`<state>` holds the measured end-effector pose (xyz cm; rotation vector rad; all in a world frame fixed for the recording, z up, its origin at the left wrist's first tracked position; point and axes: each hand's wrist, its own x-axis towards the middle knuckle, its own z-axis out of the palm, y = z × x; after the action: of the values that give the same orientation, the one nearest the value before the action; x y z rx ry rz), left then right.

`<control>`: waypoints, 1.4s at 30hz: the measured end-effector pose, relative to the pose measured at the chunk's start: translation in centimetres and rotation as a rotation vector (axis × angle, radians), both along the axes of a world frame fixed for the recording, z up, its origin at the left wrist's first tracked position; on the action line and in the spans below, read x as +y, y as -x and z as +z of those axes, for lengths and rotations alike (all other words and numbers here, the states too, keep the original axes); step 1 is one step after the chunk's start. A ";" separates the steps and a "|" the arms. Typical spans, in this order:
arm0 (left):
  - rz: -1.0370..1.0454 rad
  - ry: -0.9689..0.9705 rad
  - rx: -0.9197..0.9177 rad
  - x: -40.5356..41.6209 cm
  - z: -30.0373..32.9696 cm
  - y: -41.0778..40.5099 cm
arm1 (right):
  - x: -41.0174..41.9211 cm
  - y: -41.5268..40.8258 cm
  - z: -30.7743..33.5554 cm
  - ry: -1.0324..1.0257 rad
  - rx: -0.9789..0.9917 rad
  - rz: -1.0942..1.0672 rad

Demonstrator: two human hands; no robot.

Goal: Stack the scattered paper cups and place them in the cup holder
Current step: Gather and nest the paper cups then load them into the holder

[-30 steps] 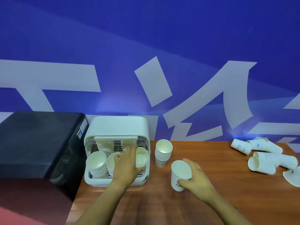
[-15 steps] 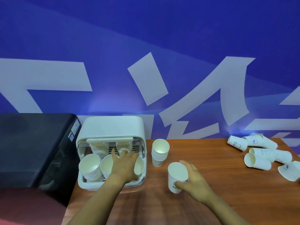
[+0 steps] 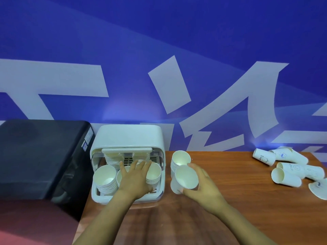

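A white cup holder (image 3: 130, 137) stands at the table's left end, its front open, with several stacks of paper cups (image 3: 105, 178) inside. My left hand (image 3: 135, 179) hovers over the front stacks with fingers spread and straight, holding nothing. My right hand (image 3: 201, 184) grips a white paper cup (image 3: 185, 176), lifted and tilted with its mouth toward me. Just behind it a short stack of cups (image 3: 179, 160) stands upright on the table. Several loose cups (image 3: 284, 175) lie on their sides at the far right.
A black machine (image 3: 39, 156) sits left of the holder, off the wooden table (image 3: 230, 209). A blue wall with white lettering rises right behind the table's back edge. A flattened cup (image 3: 318, 189) lies at the right edge.
My left hand let go of the stack in the holder and spread its fingers above it. My right hand lifted its cup off the table and tilted it toward the standing stack.
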<state>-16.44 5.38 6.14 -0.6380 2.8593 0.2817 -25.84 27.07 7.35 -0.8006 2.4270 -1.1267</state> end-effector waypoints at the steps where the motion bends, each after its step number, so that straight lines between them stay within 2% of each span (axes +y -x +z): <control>1: 0.021 -0.022 0.030 -0.1 0.2 -0.5 | -0.8 -0.4 0.2 0.042 0.014 -0.007; 4: 0.069 -0.079 0.093 -0.3 0.7 -2.3 | -3.6 -1.5 0.1 0.156 0.047 0.006; 7: 0.112 -0.135 0.159 -0.7 1.4 -3.6 | -6.3 -2.3 -0.2 0.173 0.136 0.037; 10: 0.149 -0.161 0.200 -1.1 1.7 -4.4 | -7.9 -2.6 -0.8 0.098 0.264 0.006; 14: 0.159 -0.173 0.246 -1.1 1.7 -4.9 | -8.8 -2.5 -2.5 -0.037 0.272 -0.047; 20: 0.156 -0.187 0.235 -1.3 1.5 -4.6 | -9.6 -2.0 -4.2 -0.232 0.068 0.007; 27: 0.123 -0.158 0.213 -0.6 2.1 -4.0 | -8.8 -0.9 -3.2 -0.337 0.056 0.101; 34: 0.089 -0.094 0.269 1.2 3.5 -4.6 | -5.8 -1.4 -1.0 -0.189 0.066 0.124; 42: 0.008 -0.104 0.310 5.7 4.2 -3.1 | 2.1 -0.7 -0.8 -0.265 -0.002 0.053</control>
<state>-13.35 11.11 10.29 -0.6341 3.1068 0.5734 -25.12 29.13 6.55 -0.7712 2.4685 -0.7647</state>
